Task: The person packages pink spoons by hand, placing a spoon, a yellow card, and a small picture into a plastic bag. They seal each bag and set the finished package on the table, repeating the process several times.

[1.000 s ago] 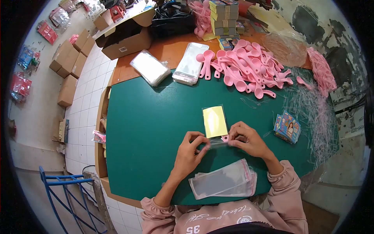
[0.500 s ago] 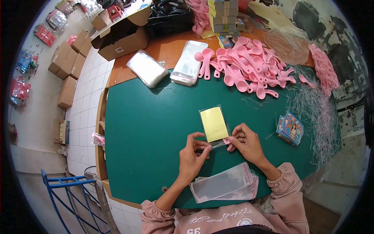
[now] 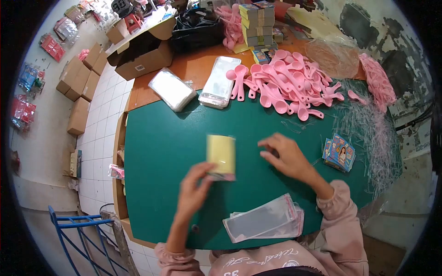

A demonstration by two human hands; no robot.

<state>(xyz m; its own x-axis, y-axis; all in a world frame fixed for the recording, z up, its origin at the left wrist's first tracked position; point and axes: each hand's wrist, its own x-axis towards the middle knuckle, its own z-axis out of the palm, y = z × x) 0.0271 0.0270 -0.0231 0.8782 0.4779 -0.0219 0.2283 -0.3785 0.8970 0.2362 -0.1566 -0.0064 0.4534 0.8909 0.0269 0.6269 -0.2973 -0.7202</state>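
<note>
Yellow packet [image 3: 221, 155], green table [image 3: 161, 152], pink scoops [image 3: 287, 85], pink sleeves [image 3: 338, 216]

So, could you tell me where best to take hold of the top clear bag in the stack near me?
Probably by its pink-edged end, coming from the right: the stack of clear bags lies flat with that end fanned out and the right hand nearest.

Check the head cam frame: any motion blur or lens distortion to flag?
Head view: left hand and the yellow packet it holds are smeared by motion; right hand slightly soft. Pink scoops and the clear bag stack stay sharp. Strong fisheye: the green table edge bows, black vignette in the corners. Lighting even, mild glare on the bags.
</note>
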